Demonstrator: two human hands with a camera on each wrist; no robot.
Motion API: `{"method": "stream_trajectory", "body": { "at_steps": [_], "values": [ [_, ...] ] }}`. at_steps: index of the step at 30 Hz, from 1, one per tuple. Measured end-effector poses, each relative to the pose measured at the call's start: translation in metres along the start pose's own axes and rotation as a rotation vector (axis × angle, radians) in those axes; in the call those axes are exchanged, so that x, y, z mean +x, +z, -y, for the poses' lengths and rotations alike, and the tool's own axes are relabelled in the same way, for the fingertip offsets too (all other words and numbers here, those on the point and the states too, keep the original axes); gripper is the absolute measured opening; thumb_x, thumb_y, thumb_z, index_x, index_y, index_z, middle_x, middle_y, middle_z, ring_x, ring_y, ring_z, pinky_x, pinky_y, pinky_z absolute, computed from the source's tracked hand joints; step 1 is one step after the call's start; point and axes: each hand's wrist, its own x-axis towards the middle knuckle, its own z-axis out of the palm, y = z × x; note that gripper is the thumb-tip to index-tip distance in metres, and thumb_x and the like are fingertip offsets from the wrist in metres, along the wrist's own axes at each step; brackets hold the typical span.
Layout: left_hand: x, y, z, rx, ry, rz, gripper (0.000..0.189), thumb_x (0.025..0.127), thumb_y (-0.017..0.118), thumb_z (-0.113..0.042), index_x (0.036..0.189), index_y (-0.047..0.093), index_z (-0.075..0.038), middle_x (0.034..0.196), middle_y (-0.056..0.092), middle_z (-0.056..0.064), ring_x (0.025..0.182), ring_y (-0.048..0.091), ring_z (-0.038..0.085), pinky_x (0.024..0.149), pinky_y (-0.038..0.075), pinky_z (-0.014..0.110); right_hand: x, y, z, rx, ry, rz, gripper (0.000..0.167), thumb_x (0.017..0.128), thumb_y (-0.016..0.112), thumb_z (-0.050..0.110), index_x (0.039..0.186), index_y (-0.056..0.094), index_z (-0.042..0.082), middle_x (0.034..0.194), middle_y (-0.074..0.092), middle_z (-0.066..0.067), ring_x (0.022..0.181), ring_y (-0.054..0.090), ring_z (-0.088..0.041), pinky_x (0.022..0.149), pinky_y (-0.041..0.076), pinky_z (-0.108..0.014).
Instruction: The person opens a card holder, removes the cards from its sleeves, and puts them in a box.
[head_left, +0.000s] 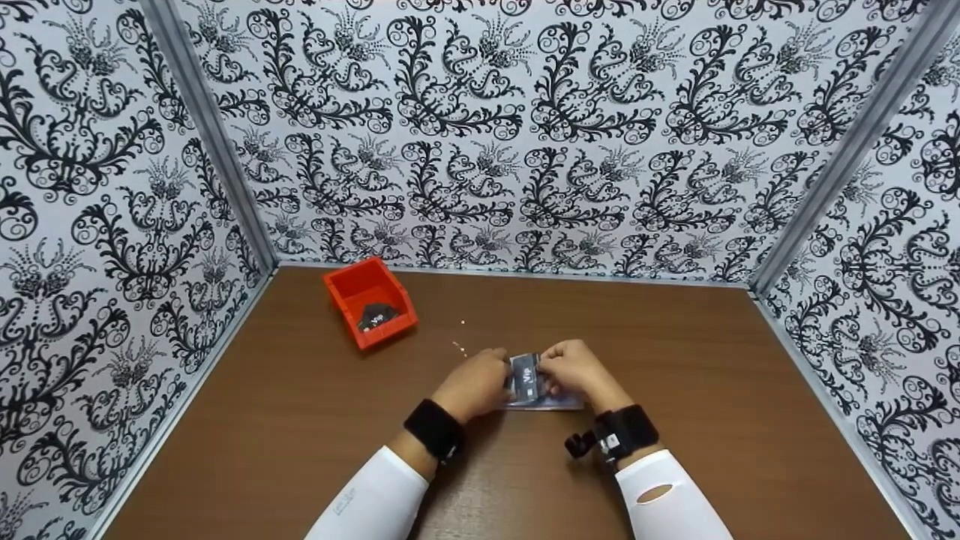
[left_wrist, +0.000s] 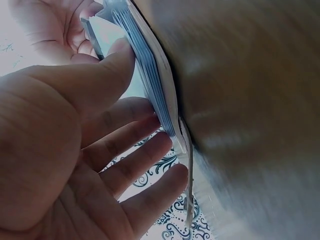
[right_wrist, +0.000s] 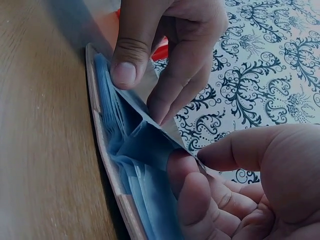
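Note:
A dark card (head_left: 526, 375) lettered "Vip" lies over an open card holder (head_left: 551, 407) in the middle of the table. Clear bluish sleeves (left_wrist: 145, 60) of the holder show stacked edge-on in the left wrist view. My left hand (head_left: 474, 384) pinches the sleeve's left side, thumb on top and fingers along the edge. On the other side, my right hand (head_left: 576, 371) pinches the card and the sleeve's edge between thumb and fingers. In the right wrist view the sleeve (right_wrist: 150, 142) gapes, lifted away from the sleeves beneath.
A red bin (head_left: 386, 331) stands at the back left, with several dark cards (head_left: 377, 313) inside. Small white bits (head_left: 459, 346) lie on the brown table (head_left: 675, 337) between bin and hands. Patterned walls (head_left: 480, 150) enclose the back and sides.

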Motion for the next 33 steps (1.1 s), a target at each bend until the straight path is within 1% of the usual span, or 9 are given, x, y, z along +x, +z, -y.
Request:
{"method": "stream_trajectory", "body": {
  "at_steps": [3,5,10,14,17,23,25,29,33],
  "values": [
    [0.0,0.0,0.0,0.003,0.003,-0.002,0.028,0.094,0.092,-0.029,0.11,0.087,-0.007,0.127,0.076,0.008,0.116,0.074,0.028,0.103,0.064,0.043,0.0,0.001,-0.001,-0.013,-0.01,0.001,0.022,0.096,0.068,0.004,0.109,0.08,-0.009,0.073,0.07,-0.005,0.051,0.059,-0.008,0.048,0.05,-0.019],
    [0.0,0.001,0.001,-0.003,-0.005,-0.001,0.028,0.094,0.092,-0.029,0.11,0.087,-0.007,0.129,0.076,0.009,0.116,0.074,0.028,0.103,0.064,0.043,0.001,0.002,-0.002,-0.031,-0.016,0.005,0.02,0.097,0.069,0.004,0.107,0.082,-0.008,0.074,0.07,-0.003,0.051,0.059,-0.008,0.048,0.049,-0.019],
    [0.0,0.001,0.0,-0.022,-0.03,0.011,0.029,0.094,0.091,-0.028,0.113,0.086,-0.005,0.138,0.076,0.011,0.121,0.075,0.03,0.106,0.063,0.043,0.001,0.004,-0.002,-0.085,-0.031,0.02,0.011,0.097,0.073,0.006,0.09,0.08,0.0,0.074,0.069,0.0,0.05,0.057,-0.007,0.048,0.049,-0.019],
    [0.0,0.0,-0.001,-0.036,-0.045,0.02,0.03,0.094,0.091,-0.027,0.114,0.086,-0.005,0.145,0.075,0.014,0.128,0.074,0.032,0.11,0.062,0.044,0.0,0.004,-0.001,-0.1,-0.034,0.025,0.016,0.096,0.075,0.005,0.081,0.075,0.004,0.072,0.067,0.001,0.051,0.057,-0.007,0.049,0.049,-0.019],
    [0.0,0.0,-0.001,-0.044,-0.052,0.023,0.03,0.094,0.091,-0.027,0.114,0.087,-0.005,0.149,0.073,0.016,0.133,0.073,0.034,0.113,0.061,0.045,-0.001,0.002,0.0,-0.11,-0.022,0.012,0.017,0.097,0.076,0.006,0.08,0.074,0.005,0.072,0.067,0.0,0.052,0.057,-0.008,0.049,0.049,-0.02],
    [0.0,0.0,0.0,-0.039,-0.044,0.021,0.026,0.093,0.092,-0.029,0.109,0.086,-0.009,0.141,0.075,0.012,0.121,0.075,0.03,0.104,0.064,0.045,-0.003,-0.006,0.003,-0.111,0.017,-0.012,0.009,0.097,0.079,0.007,0.089,0.078,0.003,0.08,0.073,-0.005,0.054,0.057,-0.01,0.05,0.049,-0.022],
    [0.001,0.0,0.0,-0.031,-0.038,0.023,0.025,0.094,0.092,-0.03,0.107,0.086,-0.01,0.137,0.076,0.011,0.117,0.075,0.029,0.102,0.064,0.045,-0.003,-0.009,0.003,-0.122,0.01,-0.009,0.014,0.098,0.079,0.007,0.084,0.076,0.005,0.078,0.071,-0.004,0.054,0.057,-0.01,0.05,0.049,-0.022],
    [0.002,0.0,0.001,-0.018,-0.023,0.027,0.023,0.095,0.091,-0.031,0.105,0.086,-0.011,0.128,0.075,0.009,0.109,0.074,0.026,0.098,0.065,0.044,-0.003,-0.015,0.003,-0.163,-0.024,0.004,0.033,0.099,0.078,0.005,0.07,0.063,0.012,0.07,0.061,0.002,0.051,0.056,-0.01,0.05,0.049,-0.022],
    [0.002,-0.001,0.001,-0.002,0.008,0.023,0.019,0.096,0.09,-0.03,0.103,0.086,-0.013,0.119,0.073,0.007,0.102,0.071,0.023,0.091,0.064,0.044,-0.003,-0.022,0.003,-0.202,-0.035,0.007,0.034,0.1,0.077,0.004,0.07,0.063,0.012,0.07,0.06,0.003,0.052,0.057,-0.01,0.051,0.05,-0.022]
  ]
}}
